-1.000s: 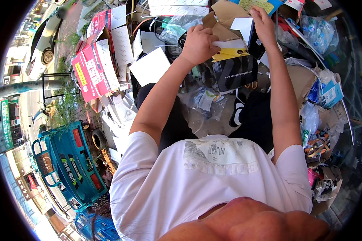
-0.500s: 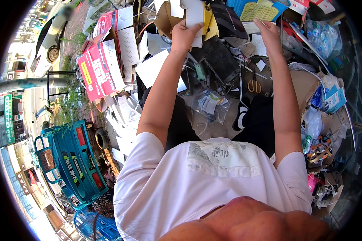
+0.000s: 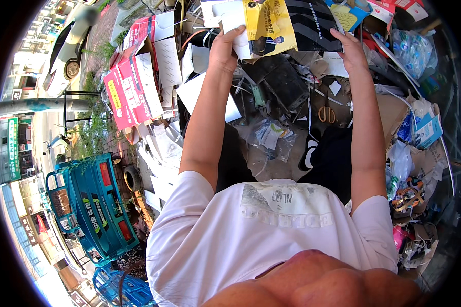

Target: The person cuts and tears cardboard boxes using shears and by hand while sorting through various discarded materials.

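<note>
My left hand point(image 3: 224, 48) grips the white left part of an opened cardboard box point(image 3: 271, 30) at the top middle, with thumb closed on it. The box shows white, yellow and black panels. My right hand point(image 3: 349, 48) holds the box's black right end. Below it lie dark crumpled packaging point(image 3: 279, 79), a small green object point(image 3: 258, 96), orange-handled scissors point(image 3: 327, 112) and a clear plastic bag point(image 3: 269, 138) between my legs.
Red-and-white cartons point(image 3: 130, 92) and white board point(image 3: 205, 97) pile at left. Bottle-filled plastic point(image 3: 412, 48) and mixed scrap point(image 3: 415, 158) lie at right. Beyond the left pile are a teal cargo tricycle point(image 3: 89, 204), a tire point(image 3: 132, 179) and a parked car point(image 3: 66, 48).
The box has been turned and spread wider, showing its yellow and black faces. My left hand has moved left; my right hand has shifted slightly right and down and now holds the box's end.
</note>
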The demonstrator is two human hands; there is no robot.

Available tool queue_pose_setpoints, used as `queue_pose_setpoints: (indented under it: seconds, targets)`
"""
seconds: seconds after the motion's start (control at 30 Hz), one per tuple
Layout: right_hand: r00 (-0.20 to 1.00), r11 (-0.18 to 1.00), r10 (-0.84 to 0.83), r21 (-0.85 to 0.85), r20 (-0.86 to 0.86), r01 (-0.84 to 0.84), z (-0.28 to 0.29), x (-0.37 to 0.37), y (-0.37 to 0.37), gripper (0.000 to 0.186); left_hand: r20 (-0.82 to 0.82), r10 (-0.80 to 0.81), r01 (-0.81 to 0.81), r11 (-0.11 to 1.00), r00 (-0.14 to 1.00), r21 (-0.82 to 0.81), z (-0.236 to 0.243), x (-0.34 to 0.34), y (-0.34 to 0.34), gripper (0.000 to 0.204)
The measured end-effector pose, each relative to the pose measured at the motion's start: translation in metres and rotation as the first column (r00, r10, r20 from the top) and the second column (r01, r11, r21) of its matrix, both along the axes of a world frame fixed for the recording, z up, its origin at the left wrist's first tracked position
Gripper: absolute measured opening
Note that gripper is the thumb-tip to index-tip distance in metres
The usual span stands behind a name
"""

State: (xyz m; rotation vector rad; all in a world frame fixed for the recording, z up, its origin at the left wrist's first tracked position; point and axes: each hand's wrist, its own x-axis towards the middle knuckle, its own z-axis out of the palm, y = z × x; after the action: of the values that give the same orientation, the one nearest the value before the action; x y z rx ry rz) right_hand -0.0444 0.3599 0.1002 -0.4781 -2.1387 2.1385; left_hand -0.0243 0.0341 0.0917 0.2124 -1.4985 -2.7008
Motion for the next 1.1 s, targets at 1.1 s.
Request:
queue_pose_setpoints:
  seconds: [1.1]
  targets:
    - [0.880,0.910,0.313,0.378,-0.357,-0.171,-0.019,0.016,-0.069,0.056,-0.064,-0.184,0.188,0.980,0.981,0.068,-0.002,0.000,0.000,0.041]
